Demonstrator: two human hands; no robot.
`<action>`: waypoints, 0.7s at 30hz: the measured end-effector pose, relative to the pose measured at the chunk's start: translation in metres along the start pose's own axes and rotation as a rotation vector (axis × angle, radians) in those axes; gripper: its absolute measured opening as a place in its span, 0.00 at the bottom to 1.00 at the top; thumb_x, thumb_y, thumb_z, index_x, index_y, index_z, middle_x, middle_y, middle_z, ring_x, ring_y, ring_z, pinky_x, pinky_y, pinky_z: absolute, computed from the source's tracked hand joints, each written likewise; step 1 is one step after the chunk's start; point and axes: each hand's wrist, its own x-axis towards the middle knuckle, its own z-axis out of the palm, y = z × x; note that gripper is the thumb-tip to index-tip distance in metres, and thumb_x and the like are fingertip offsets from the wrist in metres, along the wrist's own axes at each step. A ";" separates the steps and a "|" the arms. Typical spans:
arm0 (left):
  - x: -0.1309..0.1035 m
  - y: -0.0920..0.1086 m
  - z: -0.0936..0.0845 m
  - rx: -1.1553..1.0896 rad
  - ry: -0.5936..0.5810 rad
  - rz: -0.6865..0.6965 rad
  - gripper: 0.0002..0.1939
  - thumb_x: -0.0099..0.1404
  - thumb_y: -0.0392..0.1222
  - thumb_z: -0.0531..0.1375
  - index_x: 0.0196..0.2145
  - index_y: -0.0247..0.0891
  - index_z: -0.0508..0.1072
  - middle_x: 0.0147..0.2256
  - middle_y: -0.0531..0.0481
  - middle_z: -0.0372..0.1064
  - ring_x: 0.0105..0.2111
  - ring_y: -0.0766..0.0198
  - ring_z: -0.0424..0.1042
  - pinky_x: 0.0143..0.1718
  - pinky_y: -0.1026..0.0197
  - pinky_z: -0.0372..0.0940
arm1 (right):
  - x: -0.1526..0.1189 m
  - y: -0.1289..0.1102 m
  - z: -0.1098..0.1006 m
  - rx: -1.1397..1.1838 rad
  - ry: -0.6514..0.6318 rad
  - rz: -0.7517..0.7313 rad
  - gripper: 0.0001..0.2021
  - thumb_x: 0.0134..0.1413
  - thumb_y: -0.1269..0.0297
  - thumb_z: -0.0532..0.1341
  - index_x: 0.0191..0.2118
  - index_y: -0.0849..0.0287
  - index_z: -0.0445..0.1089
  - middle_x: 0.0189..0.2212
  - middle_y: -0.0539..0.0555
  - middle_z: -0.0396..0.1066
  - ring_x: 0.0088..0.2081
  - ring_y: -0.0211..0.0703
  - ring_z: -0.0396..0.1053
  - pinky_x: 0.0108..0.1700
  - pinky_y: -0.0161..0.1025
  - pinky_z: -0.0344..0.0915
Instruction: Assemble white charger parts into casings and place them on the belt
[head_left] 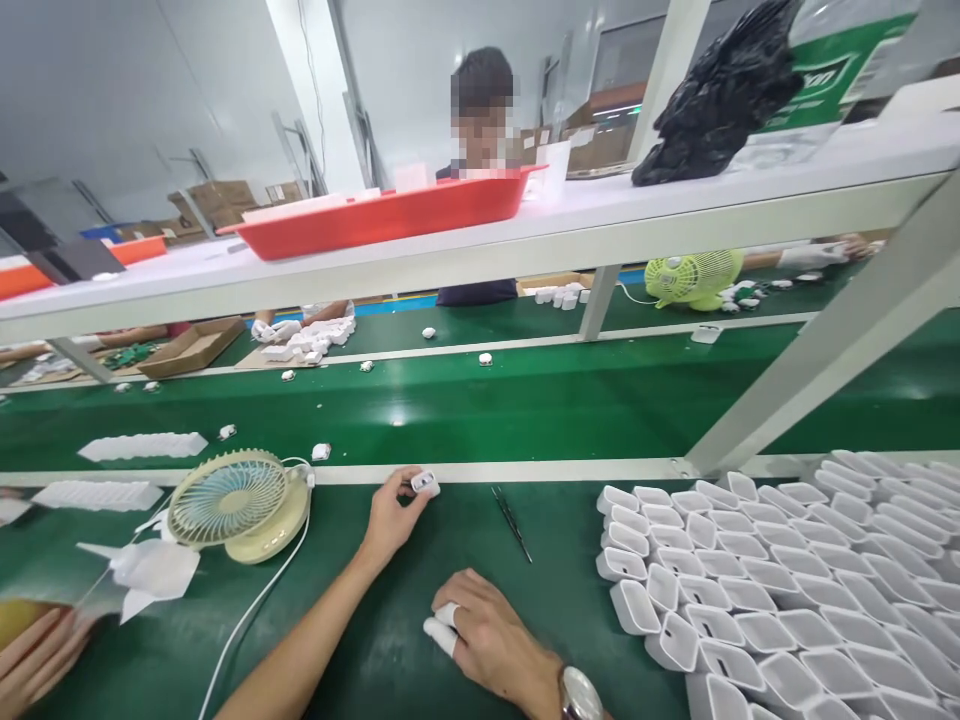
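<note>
My left hand reaches forward to the white rail at the conveyor's near edge and pinches a small white charger part between thumb and fingertips. Nearer to me, my right hand rests on the green table with the fingers curled; two fingertips wear white finger cots and nothing shows in its grip. A watch sits on that wrist. Black tweezers lie on the mat between my hands and the shells.
Several empty white charger shells are packed at the right. A yellow desk fan with white cable stands left. Small white parts ride the green belt. A slanted frame post, a shelf with red tray, and a seated person are opposite.
</note>
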 end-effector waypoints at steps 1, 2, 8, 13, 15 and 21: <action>0.016 -0.002 0.001 0.015 0.029 -0.006 0.15 0.64 0.46 0.65 0.46 0.38 0.76 0.42 0.46 0.81 0.34 0.61 0.80 0.37 0.59 0.76 | -0.001 0.001 0.000 -0.004 -0.003 0.004 0.14 0.72 0.62 0.55 0.33 0.55 0.70 0.35 0.54 0.77 0.34 0.44 0.72 0.42 0.45 0.73; 0.033 -0.005 0.001 0.032 0.065 -0.015 0.15 0.64 0.44 0.64 0.47 0.37 0.75 0.42 0.45 0.80 0.35 0.60 0.80 0.37 0.59 0.76 | -0.002 0.002 0.000 -0.004 -0.003 0.011 0.13 0.72 0.62 0.55 0.34 0.55 0.70 0.36 0.54 0.77 0.35 0.44 0.72 0.43 0.45 0.73; 0.096 -0.014 -0.006 0.141 0.206 -0.057 0.13 0.59 0.37 0.66 0.43 0.36 0.75 0.36 0.44 0.79 0.36 0.56 0.79 0.39 0.55 0.76 | -0.005 0.010 0.005 0.011 0.022 0.040 0.04 0.68 0.66 0.60 0.39 0.55 0.70 0.41 0.52 0.77 0.40 0.42 0.73 0.47 0.42 0.69; 0.083 0.006 0.001 0.174 0.255 -0.006 0.23 0.58 0.48 0.69 0.47 0.36 0.74 0.48 0.37 0.74 0.52 0.45 0.73 0.51 0.44 0.72 | -0.003 0.008 0.003 -0.045 -0.085 0.018 0.10 0.67 0.57 0.63 0.36 0.57 0.68 0.43 0.52 0.77 0.42 0.41 0.72 0.47 0.38 0.67; 0.068 0.021 0.009 0.148 0.214 0.033 0.22 0.63 0.53 0.66 0.49 0.36 0.73 0.50 0.38 0.73 0.52 0.47 0.73 0.54 0.44 0.71 | -0.001 0.007 0.002 -0.088 -0.143 0.022 0.12 0.69 0.56 0.61 0.36 0.57 0.68 0.44 0.53 0.77 0.43 0.41 0.71 0.48 0.39 0.66; -0.005 0.091 0.047 -0.037 -0.542 0.355 0.17 0.76 0.48 0.51 0.51 0.43 0.78 0.40 0.48 0.78 0.37 0.61 0.77 0.44 0.57 0.73 | -0.001 0.010 0.009 -0.098 -0.228 0.089 0.14 0.69 0.54 0.60 0.42 0.60 0.74 0.46 0.56 0.78 0.47 0.44 0.73 0.52 0.39 0.66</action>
